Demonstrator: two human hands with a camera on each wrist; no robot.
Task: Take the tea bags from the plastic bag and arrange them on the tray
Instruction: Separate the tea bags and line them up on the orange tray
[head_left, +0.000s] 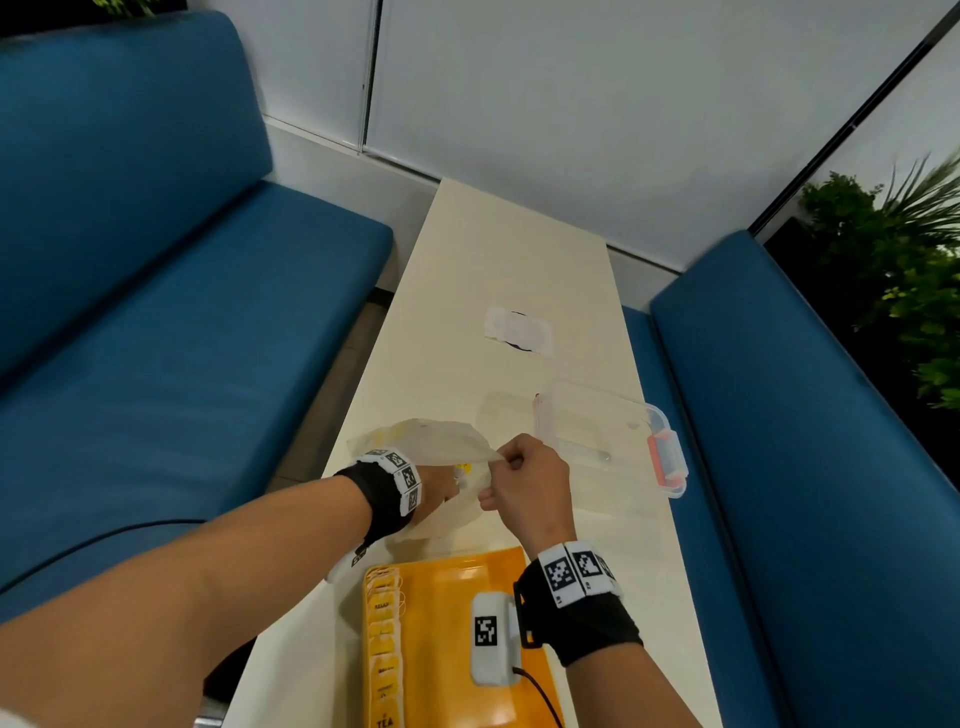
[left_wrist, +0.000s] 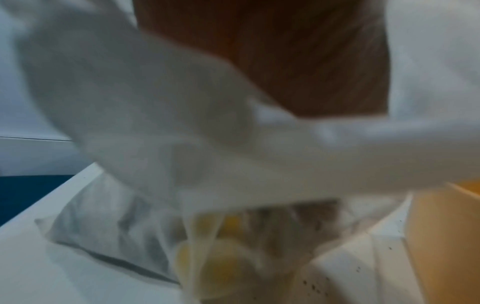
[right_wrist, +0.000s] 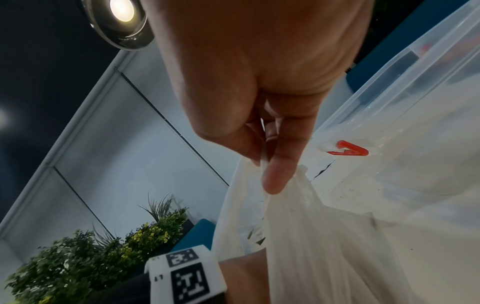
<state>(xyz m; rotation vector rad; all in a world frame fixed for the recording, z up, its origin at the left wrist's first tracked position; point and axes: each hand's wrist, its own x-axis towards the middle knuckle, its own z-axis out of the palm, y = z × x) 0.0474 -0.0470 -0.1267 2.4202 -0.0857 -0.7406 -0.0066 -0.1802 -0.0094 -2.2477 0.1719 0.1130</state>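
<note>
A translucent plastic bag lies on the cream table, just beyond the yellow tray. My left hand reaches into the bag's mouth, and the film hides its fingers. The left wrist view shows my palm under the film, above blurred yellow tea bags. My right hand pinches the bag's rim and holds it up; the right wrist view shows thumb and forefinger on the bag. Several tea bags lie in a column along the tray's left edge.
A clear lidded container with an orange latch sits right of the bag. A white patch marks the table farther away. Blue benches flank the narrow table. A cable crosses the tray.
</note>
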